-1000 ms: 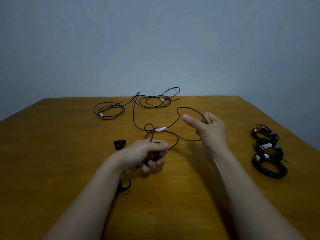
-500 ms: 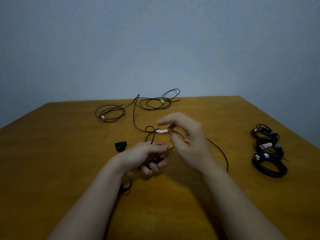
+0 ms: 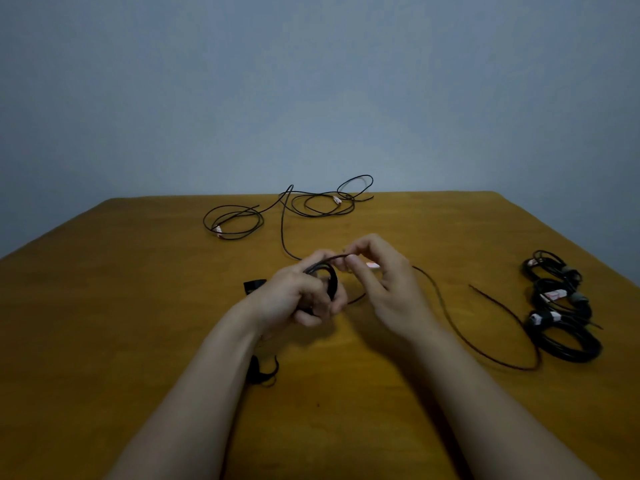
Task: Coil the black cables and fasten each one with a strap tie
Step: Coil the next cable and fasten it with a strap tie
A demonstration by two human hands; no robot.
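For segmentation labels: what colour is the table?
The table is plain yellow-brown, seen best in the head view.

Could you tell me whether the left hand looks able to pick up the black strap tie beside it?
Likely not yet: the left hand grips the cable coil, so it is occupied. The strap tie lies uncovered on the table just beside it, so the path itself looks free.

The left hand (image 3: 298, 296) and right hand (image 3: 384, 282) meet over the middle of the tabletop (image 3: 138, 341), both holding one cable (image 3: 334, 284) that trails off to the right. Loose cables (image 3: 322, 204) lie behind them by the far edge. Three tied coils (image 3: 561, 306) lie in a row at the right edge, and a strap tie (image 3: 254, 285) lies just left of the left hand.
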